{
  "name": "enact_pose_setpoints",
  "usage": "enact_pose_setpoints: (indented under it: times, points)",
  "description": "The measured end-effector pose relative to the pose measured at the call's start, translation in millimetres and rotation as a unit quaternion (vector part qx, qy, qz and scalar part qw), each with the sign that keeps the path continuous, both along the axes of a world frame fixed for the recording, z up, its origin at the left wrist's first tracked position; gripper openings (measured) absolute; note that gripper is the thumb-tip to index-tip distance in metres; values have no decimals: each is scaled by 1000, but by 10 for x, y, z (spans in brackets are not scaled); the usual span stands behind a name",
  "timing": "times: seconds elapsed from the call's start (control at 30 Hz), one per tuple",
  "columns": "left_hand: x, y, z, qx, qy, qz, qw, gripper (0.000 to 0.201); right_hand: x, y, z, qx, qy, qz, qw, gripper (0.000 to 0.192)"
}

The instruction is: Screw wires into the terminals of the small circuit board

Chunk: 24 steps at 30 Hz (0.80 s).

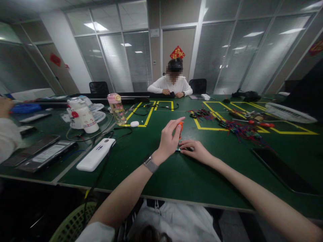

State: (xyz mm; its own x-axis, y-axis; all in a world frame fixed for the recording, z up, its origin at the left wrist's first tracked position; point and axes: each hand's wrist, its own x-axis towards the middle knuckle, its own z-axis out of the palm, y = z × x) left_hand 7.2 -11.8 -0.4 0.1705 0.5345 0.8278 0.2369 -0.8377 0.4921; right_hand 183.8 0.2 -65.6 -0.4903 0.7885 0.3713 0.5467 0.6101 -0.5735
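My left hand (169, 136) is closed around an upright orange-handled tool (181, 129), most of it hidden behind the fingers. The tool's lower end stands over a small, flat, greenish piece (178, 150) that looks like a circuit board. My right hand (195, 150) lies low on the table, its fingertips pinching the near right side of that piece. The exact kind of the tool and the board's details are too small and covered to make out.
Several bundles of red and black wires (239, 129) lie to the right, with a red-handled screwdriver (262, 123) and a black flat panel (282, 171). Leftward are a white power bank (96, 154), bottles (117, 109) and a white case (134, 124). A co-worker (174, 82) sits opposite.
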Motion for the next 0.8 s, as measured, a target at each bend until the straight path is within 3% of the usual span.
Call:
enact_pose_setpoints:
  times: [0.3, 0.57, 0.8]
  points:
    - [-8, 19, 24, 55, -13, 83, 995, 13, 12, 15, -34, 2, 4, 0, 1000, 14]
    - [-22, 5, 28, 29, 8, 29, 999, 30, 15, 14, -16, 0, -2, 0, 1000, 15]
    - [-16, 19, 49, 46, -11, 81, 996, 12, 13, 11, -19, -4, 1, -1, 1000, 14]
